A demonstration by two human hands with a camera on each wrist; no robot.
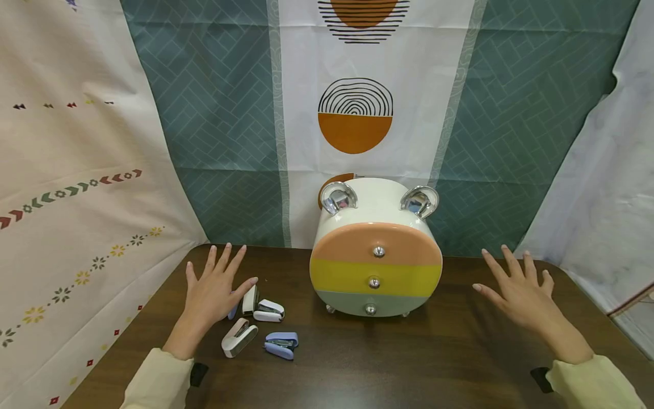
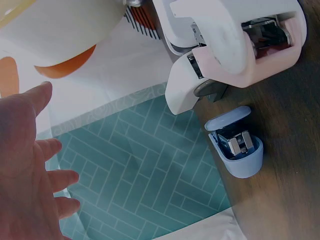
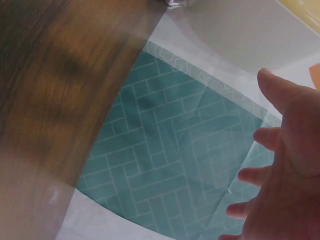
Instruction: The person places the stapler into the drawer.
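Lying near the left grip (image 1: 212, 293), on its thumb side, are staplers (image 1: 240, 341).

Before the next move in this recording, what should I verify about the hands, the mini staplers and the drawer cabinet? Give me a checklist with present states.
1. Left hand holds nothing: ok, fingers spread.
2. Right hand holds nothing: ok, fingers spread.
3. Drawer cabinet upright on the table: ok, standing on small feet.
4. Three drawers closed: ok, they look flush.
5. Mini staplers all fully visible in the head view: not ok, the left hand partly covers the group.
6. Drawers empty inside: cannot tell, insides are hidden.
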